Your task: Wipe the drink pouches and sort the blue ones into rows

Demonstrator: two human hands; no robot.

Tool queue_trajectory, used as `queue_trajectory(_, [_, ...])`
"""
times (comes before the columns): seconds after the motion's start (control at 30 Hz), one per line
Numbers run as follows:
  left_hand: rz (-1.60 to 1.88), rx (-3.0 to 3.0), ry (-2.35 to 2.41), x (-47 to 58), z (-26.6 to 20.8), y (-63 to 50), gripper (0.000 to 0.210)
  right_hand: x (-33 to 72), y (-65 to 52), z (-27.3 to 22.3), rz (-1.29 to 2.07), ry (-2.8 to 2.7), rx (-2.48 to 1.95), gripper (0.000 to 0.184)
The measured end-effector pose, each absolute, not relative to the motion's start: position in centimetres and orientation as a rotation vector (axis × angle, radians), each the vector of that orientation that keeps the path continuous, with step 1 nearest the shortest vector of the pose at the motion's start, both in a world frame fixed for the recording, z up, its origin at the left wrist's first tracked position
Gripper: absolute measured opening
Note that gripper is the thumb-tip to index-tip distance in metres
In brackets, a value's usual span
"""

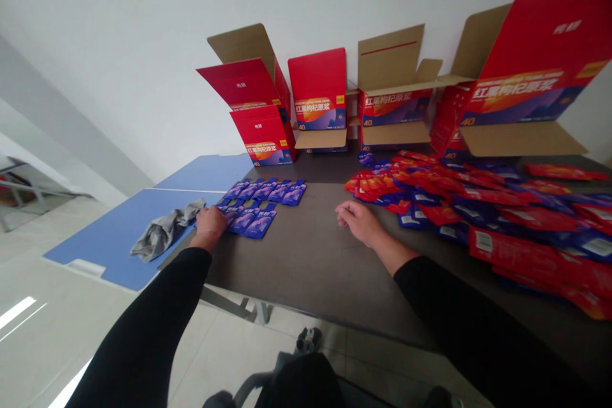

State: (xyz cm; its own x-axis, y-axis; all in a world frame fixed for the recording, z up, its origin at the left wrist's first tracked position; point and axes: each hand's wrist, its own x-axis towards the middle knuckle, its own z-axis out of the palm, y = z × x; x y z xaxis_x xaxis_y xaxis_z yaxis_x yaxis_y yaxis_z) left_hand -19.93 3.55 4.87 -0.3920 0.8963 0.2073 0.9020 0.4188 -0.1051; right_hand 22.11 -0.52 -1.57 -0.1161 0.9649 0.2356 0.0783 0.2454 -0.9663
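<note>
Two rows of blue pouches [262,220] lie overlapping on the left of the dark table. At the left end of the front row is my left hand [210,223], its fingers curled down on the edge of a pouch and partly hidden by the back of the hand. Over the middle of the table my right hand [357,222] is held with fingers curled in, and nothing shows in them. To its right spreads a big loose heap of red pouches [526,258] mixed with blue ones.
Open red cartons [265,137] stand along the wall, flaps raised, with another large carton [516,99] at the right. A grey cloth [165,233] lies on the blue table [115,236] to the left. The dark table's front edge [306,311] runs close to my body.
</note>
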Motion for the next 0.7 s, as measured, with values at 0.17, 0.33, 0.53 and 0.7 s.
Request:
queue_trajectory(0.17, [-0.279, -1.676, -2.249, -16.0, 6.1, 2.5, 0.036, 22.1, -0.5, -1.5, 1.047, -1.468, -1.043, 0.022])
queue_trajectory(0.33, [-0.381, -2.186, -2.078, -7.7, 6.0, 0.5, 0.036, 22.3, -0.5, -1.7, 1.003, -1.510, -1.066, 0.023])
queue_trajectory(0.53, [-0.450, -2.565, -1.989, 1.4, 4.2, -1.7, 0.029, 22.6, -0.4, -1.8, 0.828, -1.575, -1.099, 0.021])
queue_trajectory(0.7, [-0.645, -2.747, -2.127, 6.5, 2.6, -1.7, 0.024, 22.7, -0.3, -1.8, 0.823, -1.554, -1.061, 0.022])
